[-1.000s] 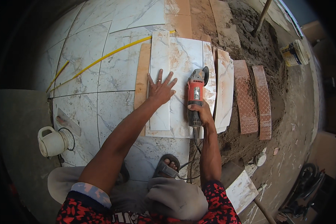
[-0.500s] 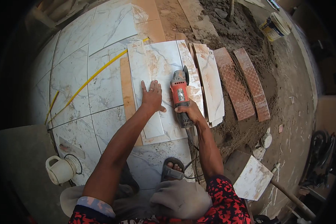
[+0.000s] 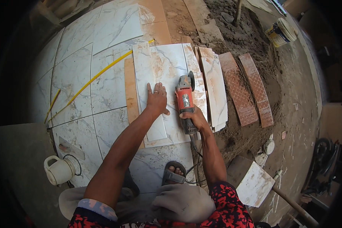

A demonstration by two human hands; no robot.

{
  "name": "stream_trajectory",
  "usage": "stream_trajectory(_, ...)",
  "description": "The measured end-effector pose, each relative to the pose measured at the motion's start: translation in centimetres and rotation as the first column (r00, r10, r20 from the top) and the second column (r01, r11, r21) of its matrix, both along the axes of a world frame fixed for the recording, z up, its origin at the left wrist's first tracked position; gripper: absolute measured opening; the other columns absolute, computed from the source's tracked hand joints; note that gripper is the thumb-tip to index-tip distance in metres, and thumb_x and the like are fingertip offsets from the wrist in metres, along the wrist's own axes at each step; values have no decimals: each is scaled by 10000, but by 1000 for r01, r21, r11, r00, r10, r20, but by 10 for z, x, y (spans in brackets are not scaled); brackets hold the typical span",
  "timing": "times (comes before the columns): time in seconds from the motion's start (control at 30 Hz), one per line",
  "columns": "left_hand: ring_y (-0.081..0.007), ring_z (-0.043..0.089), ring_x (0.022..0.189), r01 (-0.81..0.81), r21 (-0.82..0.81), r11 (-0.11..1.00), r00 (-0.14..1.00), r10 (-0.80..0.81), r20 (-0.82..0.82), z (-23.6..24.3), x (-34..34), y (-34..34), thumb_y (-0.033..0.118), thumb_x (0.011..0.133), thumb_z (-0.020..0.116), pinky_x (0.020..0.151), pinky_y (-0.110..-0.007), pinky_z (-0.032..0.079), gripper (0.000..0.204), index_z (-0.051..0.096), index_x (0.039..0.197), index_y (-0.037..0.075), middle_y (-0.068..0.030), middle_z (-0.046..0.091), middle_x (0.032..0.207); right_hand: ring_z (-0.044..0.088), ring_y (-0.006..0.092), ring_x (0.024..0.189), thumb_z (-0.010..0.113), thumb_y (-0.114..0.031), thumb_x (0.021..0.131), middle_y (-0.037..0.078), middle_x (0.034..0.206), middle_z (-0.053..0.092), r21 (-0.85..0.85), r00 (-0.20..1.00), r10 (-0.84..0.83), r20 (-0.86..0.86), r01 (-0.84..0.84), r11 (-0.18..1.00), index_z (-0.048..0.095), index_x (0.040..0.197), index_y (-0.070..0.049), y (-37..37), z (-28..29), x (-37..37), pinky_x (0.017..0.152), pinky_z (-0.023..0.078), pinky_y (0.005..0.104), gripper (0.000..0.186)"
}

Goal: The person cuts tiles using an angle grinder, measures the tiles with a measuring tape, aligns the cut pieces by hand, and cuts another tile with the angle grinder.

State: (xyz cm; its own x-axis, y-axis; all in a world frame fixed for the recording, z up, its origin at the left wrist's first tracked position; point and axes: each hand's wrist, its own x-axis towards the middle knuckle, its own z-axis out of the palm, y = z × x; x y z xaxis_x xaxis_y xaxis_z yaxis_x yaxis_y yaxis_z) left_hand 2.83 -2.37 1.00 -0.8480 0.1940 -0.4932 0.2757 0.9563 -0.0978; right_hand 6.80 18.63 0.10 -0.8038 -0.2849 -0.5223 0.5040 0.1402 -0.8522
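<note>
My right hand (image 3: pixel 194 117) is wrapped round the body of a red and black angle grinder (image 3: pixel 185 99). The grinder's thin disc (image 3: pixel 192 81) stands on edge along the seam at the right side of a white marbled tile (image 3: pixel 171 57). Whether the disc spins or bites into the tile I cannot tell. With fingers stretched out, my left hand (image 3: pixel 157 100) lies flat on a narrow tile strip (image 3: pixel 142 60) on top of that tile. A dusty tile strip (image 3: pixel 193 62) borders the seam on the right.
Cut tile pieces (image 3: pixel 214 87) and two patterned reddish tiles (image 3: pixel 239 91) lie at the right on dark sand. A yellow pipe (image 3: pixel 98 76) crosses the tiled floor at left, near a cream jug (image 3: pixel 59 170). The grinder's cord (image 3: pixel 197 150) trails past my sandalled foot (image 3: pixel 174 171). A bucket (image 3: pixel 281 32) stands far right.
The grinder and my right hand have shifted very slightly toward me. My left hand stays flat on the strip. The whole view has moved a little.
</note>
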Motion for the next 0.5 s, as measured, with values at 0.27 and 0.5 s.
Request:
stream_trajectory(0.27, -322, 189, 1492, 2, -6, 1000, 1000, -2, 11, 3, 0, 4, 642, 569, 818, 1148, -678, 37, 1305, 233, 1501, -59, -239, 208, 1588, 601, 219, 908, 761, -228, 606, 101, 997, 653, 7, 998, 9, 57, -10, 1000, 607, 1129, -16, 2, -2, -4, 848, 468, 325, 584)
stream_trajectory(0.5, -327, 189, 1492, -5, -1, 1000, 1000, 5, 17, 3, 0, 3, 636, 563, 822, 1147, -678, 37, 1307, 234, 1501, -59, -240, 207, 1589, 609, 219, 897, 761, -221, 609, 101, 1010, 660, -11, 999, -1, 37, 2, 1000, 607, 1161, -15, 3, 11, 7, 836, 474, 326, 609)
